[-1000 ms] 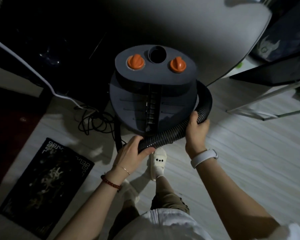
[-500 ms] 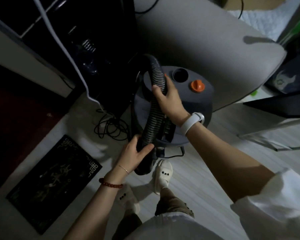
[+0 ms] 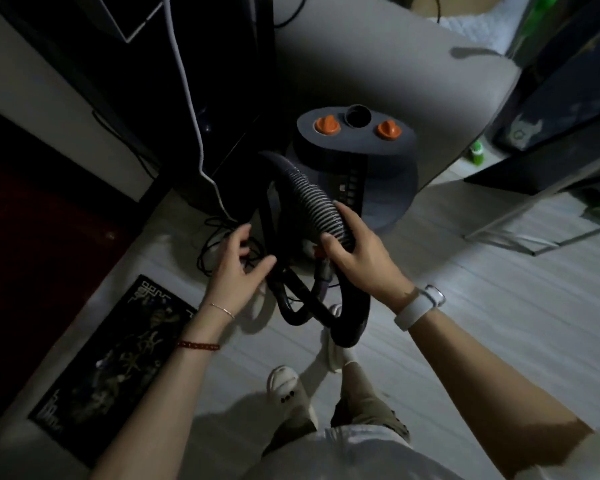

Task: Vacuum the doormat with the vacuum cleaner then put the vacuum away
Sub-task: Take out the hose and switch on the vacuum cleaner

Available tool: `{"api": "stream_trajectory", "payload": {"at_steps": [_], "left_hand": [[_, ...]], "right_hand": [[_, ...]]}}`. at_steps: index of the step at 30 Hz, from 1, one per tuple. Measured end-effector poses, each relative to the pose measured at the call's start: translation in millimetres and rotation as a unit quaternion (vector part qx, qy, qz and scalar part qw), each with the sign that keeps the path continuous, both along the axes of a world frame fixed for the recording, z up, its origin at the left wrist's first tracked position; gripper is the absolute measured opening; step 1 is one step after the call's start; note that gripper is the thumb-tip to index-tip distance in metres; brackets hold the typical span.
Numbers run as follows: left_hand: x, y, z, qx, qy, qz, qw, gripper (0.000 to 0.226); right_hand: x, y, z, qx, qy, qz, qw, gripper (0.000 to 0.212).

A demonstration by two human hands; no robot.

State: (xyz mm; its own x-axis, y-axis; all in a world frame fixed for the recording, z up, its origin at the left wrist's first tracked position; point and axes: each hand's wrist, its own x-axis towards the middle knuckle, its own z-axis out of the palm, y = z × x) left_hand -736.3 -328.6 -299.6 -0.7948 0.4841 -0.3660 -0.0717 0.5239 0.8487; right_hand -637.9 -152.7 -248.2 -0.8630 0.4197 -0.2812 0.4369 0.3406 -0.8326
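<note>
The doormat [image 3: 115, 358] lies flat on the floor to your left, and your left hand [image 3: 234, 268] hovers spread and empty by the cables. Your right hand [image 3: 361, 251] grips the ribbed hose [image 3: 314, 206], which looks springy and light, so hold it near the coil. The vacuum cleaner [image 3: 357, 161] behind it is probably heavy.

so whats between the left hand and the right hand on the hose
In the head view, dark loops of the hose hang between the left hand and the right hand. The right hand grips the ribbed part; the left holds nothing.

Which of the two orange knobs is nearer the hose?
The left knob: the hose arcs up just below it, while the right knob sits farther off.
</note>
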Motion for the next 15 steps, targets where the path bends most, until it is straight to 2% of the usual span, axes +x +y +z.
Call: {"api": "stream_trajectory", "payload": {"at_steps": [2,4,6,8,11,13,15], "left_hand": [[-2.8,-1.0,11.8,0.005,0.033,-0.034,0.999,0.074],[-1.4,4.0,24.4,-0.013,0.128,-0.082,0.988,0.088],[4.0,10.7,35.5,-0.046,0.224,-0.149,0.962,0.094],[13.0,17.5,44.0,-0.062,0.267,-0.229,0.934,0.085],[24.1,23.9,57.2,-0.055,0.310,-0.298,0.901,0.056],[33.3,22.2,66.2,-0.050,0.352,-0.312,0.881,0.053],[48.7,18.1,74.1,-0.055,0.381,-0.314,0.868,0.053]], "right_hand": [[18.2,-8.1,13.9,0.001,0.007,-0.004,1.000,0.055],[34.1,-13.2,27.6,0.004,-0.002,0.021,1.000,0.055],[48.9,-13.9,38.4,0.018,-0.025,0.075,0.997,0.056],[61.0,-12.4,47.6,0.039,-0.040,0.119,0.991,0.056],[77.7,-9.3,58.6,0.069,-0.040,0.135,0.988,0.054],[93.4,-5.2,57.9,0.074,-0.043,0.116,0.990,0.051],[114.4,-2.2,49.7,0.061,-0.039,0.053,0.996,0.040]]}}
